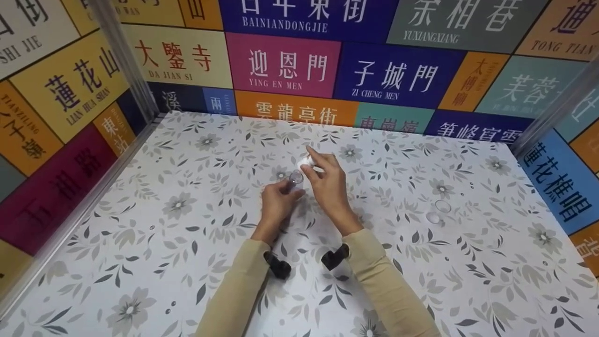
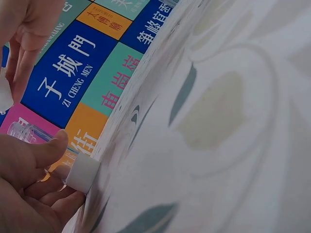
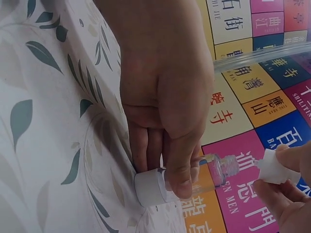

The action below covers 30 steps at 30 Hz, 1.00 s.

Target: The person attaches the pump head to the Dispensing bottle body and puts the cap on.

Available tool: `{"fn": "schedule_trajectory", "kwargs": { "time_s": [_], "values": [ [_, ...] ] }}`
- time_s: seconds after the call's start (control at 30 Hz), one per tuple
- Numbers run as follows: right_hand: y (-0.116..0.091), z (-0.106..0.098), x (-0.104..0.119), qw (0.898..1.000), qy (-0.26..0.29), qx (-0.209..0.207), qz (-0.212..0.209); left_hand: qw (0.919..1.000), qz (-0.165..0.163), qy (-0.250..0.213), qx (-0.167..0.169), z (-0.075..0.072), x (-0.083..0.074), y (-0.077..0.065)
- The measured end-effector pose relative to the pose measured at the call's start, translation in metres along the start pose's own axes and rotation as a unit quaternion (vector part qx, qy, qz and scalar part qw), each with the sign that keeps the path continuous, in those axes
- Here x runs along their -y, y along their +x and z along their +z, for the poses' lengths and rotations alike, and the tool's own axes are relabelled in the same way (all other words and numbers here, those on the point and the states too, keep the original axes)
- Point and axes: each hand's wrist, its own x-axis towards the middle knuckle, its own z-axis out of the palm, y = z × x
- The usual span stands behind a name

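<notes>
In the head view my left hand (image 1: pixel 277 203) grips a small clear bottle (image 1: pixel 295 177) whose mouth faces up. A white end piece (image 2: pixel 82 173) sits on the bottle's lower end, close over the tabletop in the left wrist view. My right hand (image 1: pixel 331 182) pinches a white cap (image 1: pixel 306 162) between thumb and fingers, just above the mouth. From the right wrist, the threaded neck (image 3: pixel 232 165) shows bare, and a short translucent tip (image 3: pixel 256 162) sticks out of the cap towards it. Cap and bottle are apart.
Two clear round pieces (image 1: pixel 442 206) lie on the floral tabletop (image 1: pixel 224 281) to the right of the hands. Panels with printed signs (image 1: pixel 285 65) stand along the back and both sides. Black straps (image 1: pixel 277 266) are worn at both sleeve cuffs.
</notes>
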Motion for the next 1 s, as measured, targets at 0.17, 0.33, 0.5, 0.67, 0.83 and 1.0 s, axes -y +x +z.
{"fn": "schedule_trajectory", "kwargs": {
  "time_s": [0.17,0.33,0.5,0.67,0.83,1.0],
  "values": [
    [0.002,0.003,0.002,1.000,0.007,-0.006,0.009,0.9999,0.001,0.013,-0.005,0.001,-0.001,0.000],
    [0.003,0.005,-0.001,1.000,-0.001,-0.005,0.003,0.9999,-0.004,0.009,0.000,0.001,-0.001,0.001],
    [0.003,0.006,-0.007,1.000,0.001,0.013,-0.024,0.9999,-0.016,-0.002,0.001,0.000,-0.001,0.000],
    [0.000,0.008,-0.011,0.999,0.001,0.020,-0.040,1.0000,-0.004,-0.002,-0.002,0.000,0.001,-0.001],
    [-0.001,0.011,-0.012,0.999,0.005,0.017,-0.048,1.0000,-0.002,-0.006,-0.004,0.000,0.002,-0.001],
    [-0.001,0.014,-0.012,0.999,0.013,0.021,-0.046,1.0000,0.003,-0.003,-0.007,0.000,0.002,0.001]
  ]
}}
